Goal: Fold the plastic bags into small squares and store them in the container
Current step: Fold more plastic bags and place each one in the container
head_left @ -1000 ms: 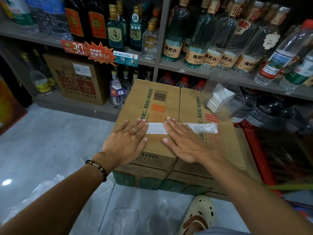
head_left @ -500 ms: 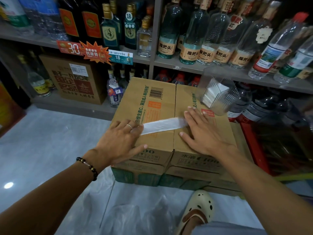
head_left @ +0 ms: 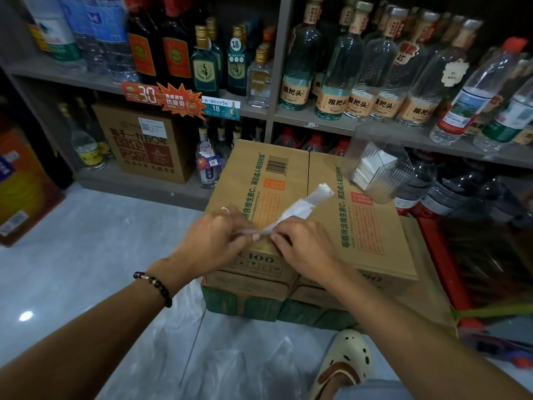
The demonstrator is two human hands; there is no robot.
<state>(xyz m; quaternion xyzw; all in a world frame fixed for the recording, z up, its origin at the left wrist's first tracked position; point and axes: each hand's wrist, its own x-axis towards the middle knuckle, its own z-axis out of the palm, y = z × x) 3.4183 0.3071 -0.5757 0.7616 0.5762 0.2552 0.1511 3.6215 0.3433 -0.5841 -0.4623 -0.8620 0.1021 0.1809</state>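
Both hands are pinching the near end of a plastic bag strip over the cardboard box: left hand and right hand are meeting fingertip to fingertip, the strip's free end angling up beyond them. A clear container is sitting beyond the right hand.

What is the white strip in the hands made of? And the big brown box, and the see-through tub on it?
The strip looks like thin plastic film: milky, crinkled, slightly shiny, pinched by the left hand and right hand. The box looks like matte brown cardboard with printed text and a barcode. The tub seems hard clear plastic; white folded pieces show through its walls.
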